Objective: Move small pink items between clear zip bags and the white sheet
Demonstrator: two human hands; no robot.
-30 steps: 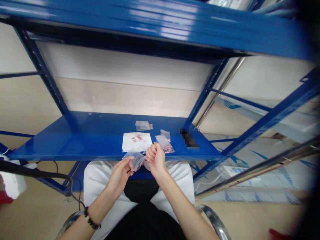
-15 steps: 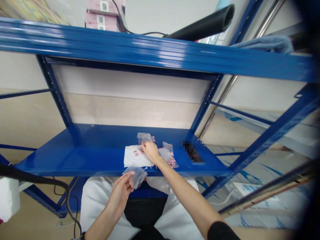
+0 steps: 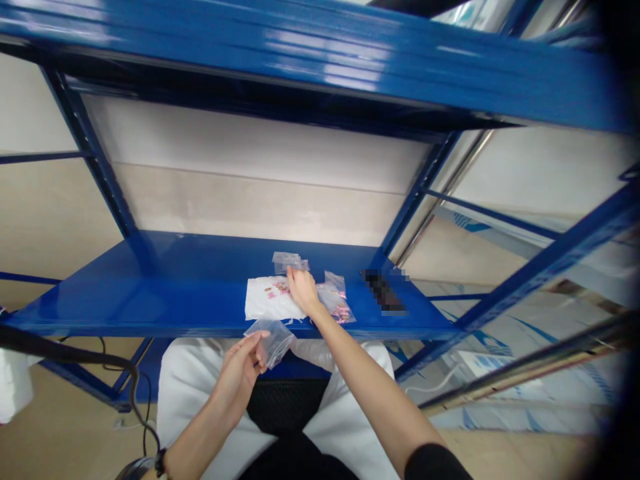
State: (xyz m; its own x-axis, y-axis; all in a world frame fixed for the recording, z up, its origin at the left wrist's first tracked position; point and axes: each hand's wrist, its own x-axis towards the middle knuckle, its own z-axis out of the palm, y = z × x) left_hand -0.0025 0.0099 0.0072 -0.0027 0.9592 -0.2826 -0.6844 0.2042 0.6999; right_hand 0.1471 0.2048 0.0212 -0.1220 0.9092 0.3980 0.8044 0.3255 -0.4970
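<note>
Several pink pieces (image 3: 281, 287) lie just left of our nearer right hand (image 3: 303, 289), whose finger closure we cannot tell, while our left hand (image 3: 241, 363) pinches a clear bag (image 3: 274, 341).

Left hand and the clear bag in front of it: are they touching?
Touching: the head view shows the left hand pinching the clear bag at one side.

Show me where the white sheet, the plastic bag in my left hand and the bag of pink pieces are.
White sheet (image 3: 267, 309): head view, bare front part.
Held plastic bag (image 3: 277, 341): head view, clear middle.
Bag of pink pieces (image 3: 330, 297): head view, clear middle.
</note>
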